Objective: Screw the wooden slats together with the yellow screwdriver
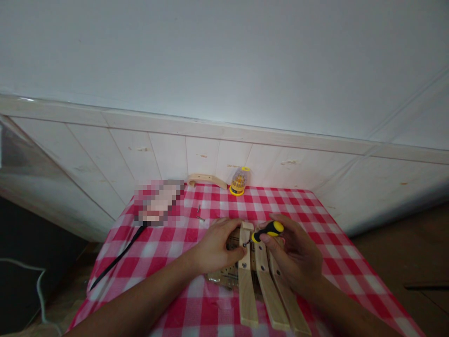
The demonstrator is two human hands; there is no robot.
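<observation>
A table under a red-and-white checked cloth (315, 220) is viewed from above, set against a white panelled wall. Three wooden slats (267, 290) are laid fanned out on the cloth, their upper ends gathered close together near the table's middle. The left hand (214, 247) is closed around the upper end of the leftmost slat (246, 285), with the fingers curled and the slat gripped from its left side. A small screwdriver (268, 230) with a yellow-and-black handle is pinched between thumb and fingertips of the right hand (297, 258), the other fingers loosely bent. Its tip is pointed left and set at the face of the leftmost slat, just beside the left thumb. A crinkled packet (224, 277) is partly covered by the slats. At the far edge, a curved wooden piece (206, 179) and a yellow bit holder (239, 181) are noted near each other. Small loose metal parts (199, 213) lie near the left hand. A black cable (117, 260) is draped off the left edge.
</observation>
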